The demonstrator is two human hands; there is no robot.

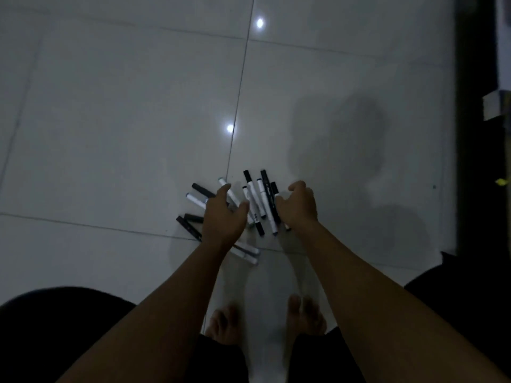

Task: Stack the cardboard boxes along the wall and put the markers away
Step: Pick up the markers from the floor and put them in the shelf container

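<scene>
Markers (255,200) lower centre on floor tiles (110,134) | light, stiff, slick, roll-prone | left hand (225,217) spread wide, right hand (298,207) loosely curled, both holding nothing | pinch mid-barrel, gather bundle

Black and white markers (255,203), pale grey tiled floor (110,120)

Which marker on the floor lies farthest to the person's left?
The all-black marker at the low left edge of the scatter, beside the left hand. Every other marker lies further right, and most have white barrels.
</scene>
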